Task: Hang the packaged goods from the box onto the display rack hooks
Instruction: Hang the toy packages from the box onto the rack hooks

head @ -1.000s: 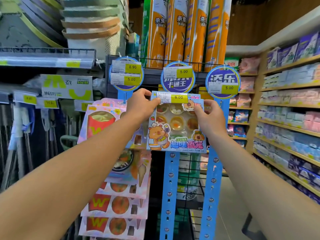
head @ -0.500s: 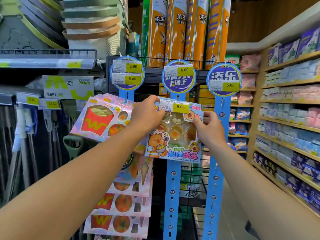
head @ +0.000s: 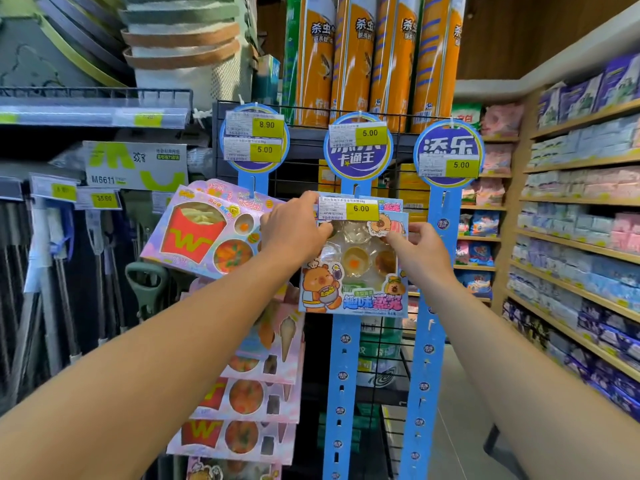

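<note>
- The left hand (head: 294,230) grips the upper left edge of a flat blue cardboard candy package with a cartoon bear and clear blister cups (head: 353,268).
- The right hand (head: 417,245) pinches the same package at its upper right edge.
- The package sits against the middle blue cardboard hanging strip (head: 341,375), just under a white and yellow price tag reading 6.00 (head: 348,208).
- A pink package with a red fries box printed on it (head: 204,233) tilts on the left strip, beside the left wrist.
- More pink packages (head: 242,438) hang below it.
</note>
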Motion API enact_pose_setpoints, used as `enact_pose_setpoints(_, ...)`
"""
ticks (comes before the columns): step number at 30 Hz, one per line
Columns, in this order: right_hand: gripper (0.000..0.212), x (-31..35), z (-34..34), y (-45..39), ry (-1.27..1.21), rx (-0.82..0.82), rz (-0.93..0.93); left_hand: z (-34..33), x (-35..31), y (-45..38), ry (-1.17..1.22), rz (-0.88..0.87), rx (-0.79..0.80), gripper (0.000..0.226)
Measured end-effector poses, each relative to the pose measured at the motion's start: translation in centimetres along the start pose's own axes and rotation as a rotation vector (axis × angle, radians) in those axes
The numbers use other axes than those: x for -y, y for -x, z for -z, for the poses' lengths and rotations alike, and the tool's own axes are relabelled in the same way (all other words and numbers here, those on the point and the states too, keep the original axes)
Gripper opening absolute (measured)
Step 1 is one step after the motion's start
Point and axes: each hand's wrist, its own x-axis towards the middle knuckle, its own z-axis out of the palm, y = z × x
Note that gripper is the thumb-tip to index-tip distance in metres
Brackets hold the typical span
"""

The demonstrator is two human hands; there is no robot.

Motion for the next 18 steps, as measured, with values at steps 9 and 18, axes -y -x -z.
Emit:
enact_pose_setpoints(9, 0.027, 0.9, -0.1, -0.2, -0.222, -0.022, -0.018, 0.8, -0.1, -0.7, 0.228, 0.027, -0.042, 0.045)
enact_pose_setpoints(18, 0.028, 0.0, 0.6, 0.5, -0.268, -0.025, -0.068, 0.6, -0.3, 0.7, 0.359, -0.132, -0.139, 0.044)
